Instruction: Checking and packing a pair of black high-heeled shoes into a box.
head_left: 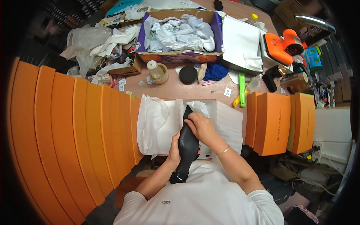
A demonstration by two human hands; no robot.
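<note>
A black pointed shoe (186, 146) lies lengthwise in front of me, toe pointing away, over white tissue paper (157, 123) spread in an open orange box (176, 101). My left hand (173, 149) grips the shoe's left side near its middle. My right hand (202, 127) rests on the front part of the shoe, fingers curled over it near the toe. The heel end hangs down toward my white shirt and is partly hidden.
A row of orange shoe boxes (75, 142) runs along my left. More orange boxes (279, 123) stand at the right. Behind are a purple carton of crumpled paper (180, 33), a jar (157, 72), a black lid (188, 75), a green tool (242, 90) and an orange device (283, 45).
</note>
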